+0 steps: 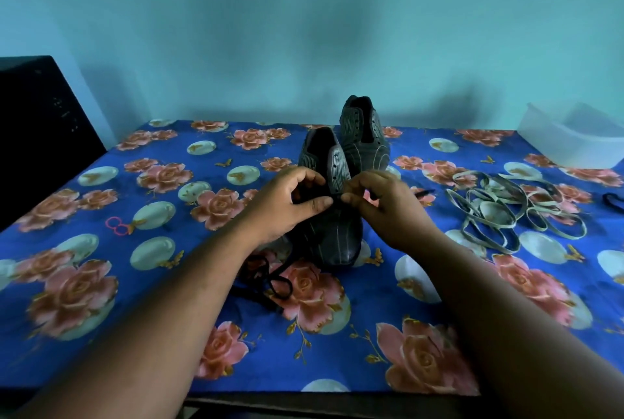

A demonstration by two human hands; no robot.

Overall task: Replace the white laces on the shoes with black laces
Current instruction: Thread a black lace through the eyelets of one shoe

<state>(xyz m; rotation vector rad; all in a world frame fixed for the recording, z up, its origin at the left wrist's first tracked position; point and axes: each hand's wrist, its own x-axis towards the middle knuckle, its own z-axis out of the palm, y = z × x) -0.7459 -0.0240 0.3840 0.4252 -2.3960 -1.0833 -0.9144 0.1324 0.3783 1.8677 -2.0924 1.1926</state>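
two dark shoes stand on a blue flowered cloth (101,283), toes toward the camera. the near shoe (332,233) sits mid-table; the far shoe (364,135) is just behind it and slightly right, its eyelets bare. both hands meet over the near shoe's lower eyelets. the left hand (287,206) curls at the shoe's left flap, thumb stretched toward the middle. the right hand (388,206) pinches thumb and forefinger together at the right flap, apparently on the black lace's end, though the tip is too small to make out. the black lace (270,277) trails from under the left wrist and loops on the cloth in front of the shoe. the white laces (506,209) lie in a loose tangle well to the right. a clear tub (570,138) stands at the far right corner, and small pink rings (116,225) lie to the left.
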